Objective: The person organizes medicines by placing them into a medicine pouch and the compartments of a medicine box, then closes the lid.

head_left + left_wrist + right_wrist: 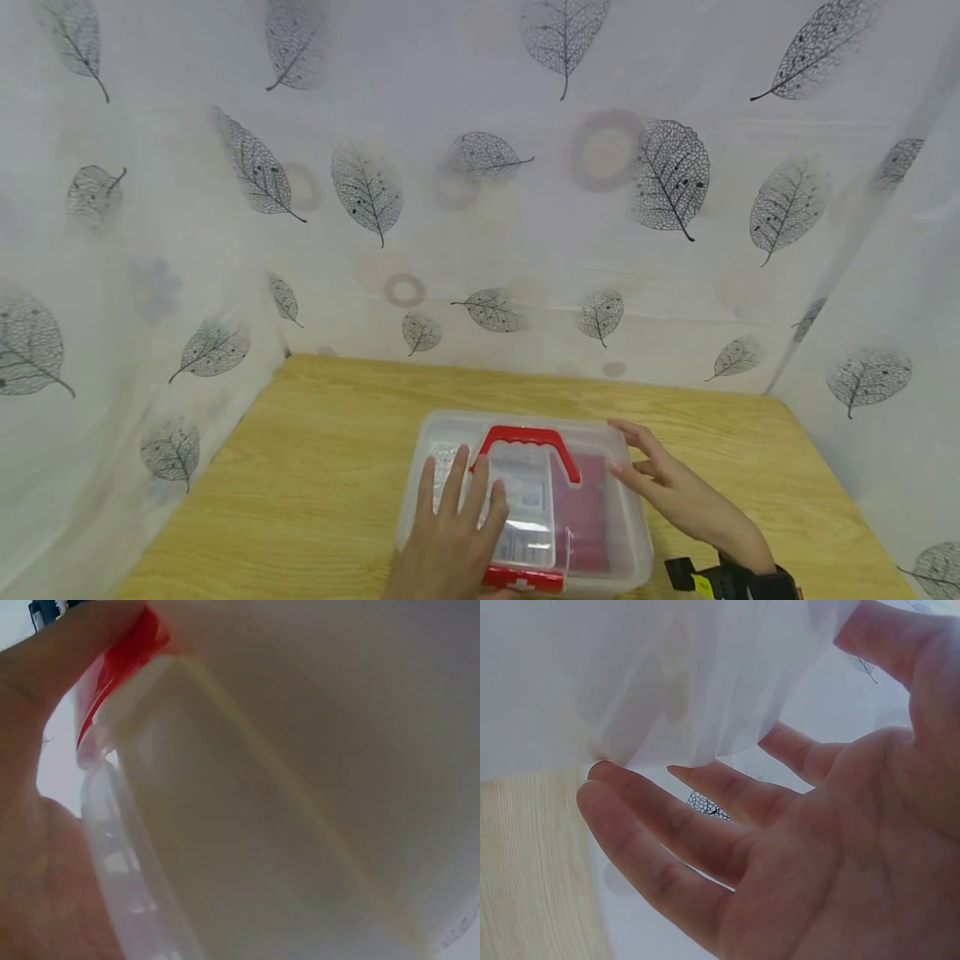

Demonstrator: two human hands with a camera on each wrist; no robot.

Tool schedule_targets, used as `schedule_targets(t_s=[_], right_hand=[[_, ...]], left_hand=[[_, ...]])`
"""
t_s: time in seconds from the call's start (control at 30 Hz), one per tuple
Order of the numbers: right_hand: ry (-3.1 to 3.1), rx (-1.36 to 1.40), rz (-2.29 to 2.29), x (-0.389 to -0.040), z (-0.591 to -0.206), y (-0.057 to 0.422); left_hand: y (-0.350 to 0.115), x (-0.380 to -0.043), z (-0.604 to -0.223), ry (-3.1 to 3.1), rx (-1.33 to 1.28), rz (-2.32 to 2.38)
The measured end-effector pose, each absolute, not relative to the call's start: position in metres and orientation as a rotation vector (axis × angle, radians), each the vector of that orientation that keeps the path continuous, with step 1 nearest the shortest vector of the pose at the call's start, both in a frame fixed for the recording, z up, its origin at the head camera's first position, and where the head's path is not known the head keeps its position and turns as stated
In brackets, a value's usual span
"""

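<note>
A clear plastic first-aid box (pixel 636 533) with a red carry handle (pixel 525 435) and a red front latch (pixel 536 578) with a white cross stands on the table. Through the lid show a pale inner tray and a magenta item (pixel 581 521). My left hand (pixel 446 542) rests over the lid's left part, fingers straight and spread. In the left wrist view its thumb (pixel 56 656) touches the red latch. At the box's far right corner is my right hand (pixel 675 492); its loosely extended fingertips (pixel 619 825) touch the wall, with the thumb near the lid's edge.
The box stands on a wood-grain table (pixel 322 467) near its front. A white curtain (pixel 480 242) printed with grey leaves rises behind the table and along both sides. A black strap with a device (pixel 738 579) sits on the right wrist.
</note>
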State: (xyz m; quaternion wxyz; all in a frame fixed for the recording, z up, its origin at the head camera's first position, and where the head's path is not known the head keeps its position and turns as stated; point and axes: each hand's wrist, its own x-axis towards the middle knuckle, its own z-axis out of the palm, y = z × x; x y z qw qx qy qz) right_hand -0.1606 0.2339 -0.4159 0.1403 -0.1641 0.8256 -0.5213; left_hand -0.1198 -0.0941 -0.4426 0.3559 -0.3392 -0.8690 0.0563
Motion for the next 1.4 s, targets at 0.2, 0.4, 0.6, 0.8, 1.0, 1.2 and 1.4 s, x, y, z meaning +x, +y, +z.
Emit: schedule_targets(t_s=[0.2,0.4,0.6,0.8,1.0,1.2,1.4], right_hand=[[2.402,-0.451,-1.473,-0.160,-0.413,0.234],[2.403,-0.493,-1.470,-0.161,-0.413,0.235],[2.411,-0.481,-1.479,-0.162,-0.414,0.233],[2.554,-0.329,-1.475,-0.167,-0.420,0.223],[2.795,-0.341,-1.425,-0.169,-0.427,0.218],[2.892,-0.406,-1.386,-0.172,-0.433,0.219],[2.904,-0.442,-1.390,-0.177,-0.440,0.218]], left_hand=[[-0.094,-0.119,-0.449,-2.279,-0.852,0.065],[-0.091,-0.118,-0.452,-2.303,-0.806,0.009],[-0.089,-0.118,-0.450,-2.337,-0.786,-0.008],[-0.089,-0.128,-0.441,-2.487,-0.808,-0.016],[-0.089,-0.154,-0.438,-2.540,-0.795,-0.119],[-0.087,-0.182,-0.438,-2.524,-0.775,-0.108],[-0.087,-0.206,-0.436,-2.547,-0.748,-0.101]])
